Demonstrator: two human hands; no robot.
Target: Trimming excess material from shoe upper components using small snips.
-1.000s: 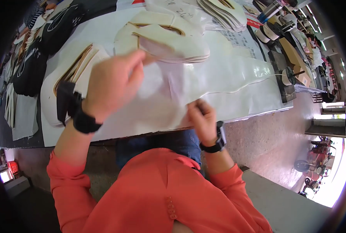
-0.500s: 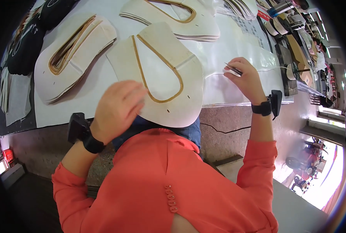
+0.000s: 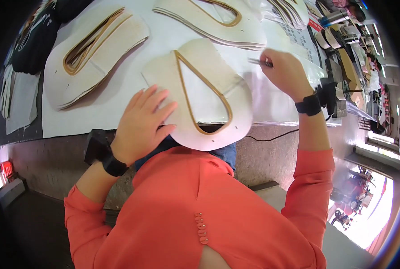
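Note:
A cream, rounded flat piece point(image 3: 241, 96) with a teardrop-shaped opening edged in brown trim lies in front of me, its near end reaching past the table edge. At its left edge is my left hand point(image 3: 142, 123), open with fingers spread, the fingertips on or just beside the piece. My right hand point(image 3: 287, 71) is closed around a small pointed metal tool point(image 3: 256, 61), which looks like snips or tweezers. That hand is raised above the table, to the right of the piece's far end. The tool is partly hidden by the fingers and blurred.
A stack of similar cream pieces point(image 3: 119, 47) lies at the left of the white-covered table point(image 3: 81, 123), another stack point(image 3: 249, 35) at the back. Black fabric bundles point(image 3: 34, 49) are at far left. White rolls point(image 3: 332, 38) and a metallic flask point(image 3: 334, 18) stand at back right.
The cream piece has shifted right and turned slightly, its near end now over the table edge. My left hand's fingers have spread beside it. My right hand has turned and moved slightly up.

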